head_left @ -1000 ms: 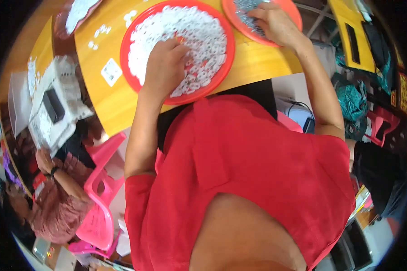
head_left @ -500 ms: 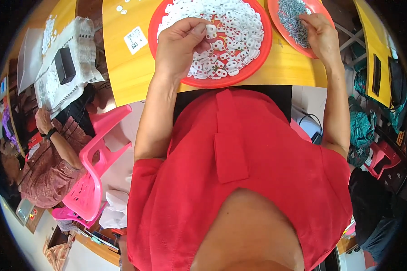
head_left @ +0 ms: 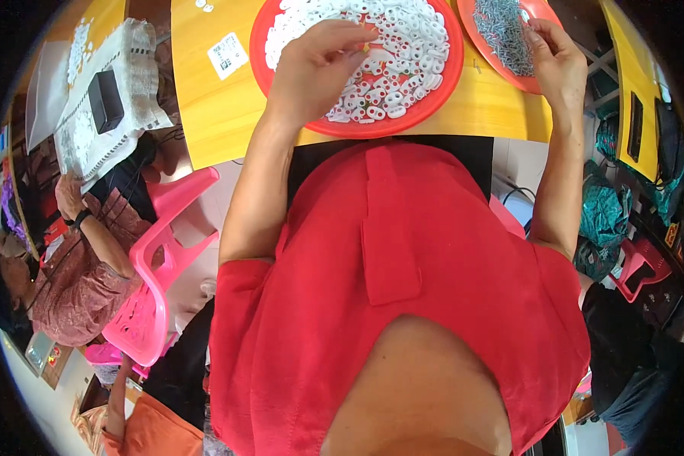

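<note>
My left hand (head_left: 315, 72) hovers over a round red tray (head_left: 262, 72) heaped with small white plastic pieces (head_left: 414, 53), each with two holes. Its thumb and fingers stand apart, and no piece shows between them. At the right, my right hand (head_left: 558, 64) reaches over the edge of a smaller orange-red tray (head_left: 524, 83) filled with grey metal screws (head_left: 501, 38). The right thumb and forefinger are pinched together at the screws; what lies between them is too small to make out. A white bit shows beside those fingertips.
Both trays rest on a yellow table (head_left: 213, 129). A white printed label (head_left: 228, 55) lies left of the big tray, and a loose screw (head_left: 476, 66) between the trays. At left, another person (head_left: 91, 273) sits by a pink chair (head_left: 148, 304) and a cloth-covered surface (head_left: 137, 99).
The white piece pinched in my left hand is gone from its fingers, which have parted. My right hand stays at the screws. A person in orange has come into view at lower left.
</note>
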Demonstrator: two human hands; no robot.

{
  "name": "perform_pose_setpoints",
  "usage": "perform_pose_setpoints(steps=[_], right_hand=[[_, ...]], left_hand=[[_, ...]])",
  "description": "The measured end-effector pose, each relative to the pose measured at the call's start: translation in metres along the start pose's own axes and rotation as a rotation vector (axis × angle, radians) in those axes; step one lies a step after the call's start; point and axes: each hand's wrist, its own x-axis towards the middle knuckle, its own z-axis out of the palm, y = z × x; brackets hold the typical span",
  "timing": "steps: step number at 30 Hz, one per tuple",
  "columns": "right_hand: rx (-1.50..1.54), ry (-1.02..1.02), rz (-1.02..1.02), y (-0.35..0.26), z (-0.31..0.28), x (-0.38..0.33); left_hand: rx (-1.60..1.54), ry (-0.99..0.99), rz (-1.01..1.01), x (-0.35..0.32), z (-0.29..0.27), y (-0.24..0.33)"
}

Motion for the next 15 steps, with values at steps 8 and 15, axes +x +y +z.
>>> perform_pose_setpoints(steps=[8, 15], right_hand=[[0.024, 0.056, 0.031, 0.000, -0.010, -0.009], [-0.093, 0.104, -0.031, 0.002, -0.012, -0.012]], left_hand=[[0.492, -0.338, 0.362, -0.005, 0.002, 0.000], [0.625, -0.398, 0.412, -0.009, 0.011, -0.009]])
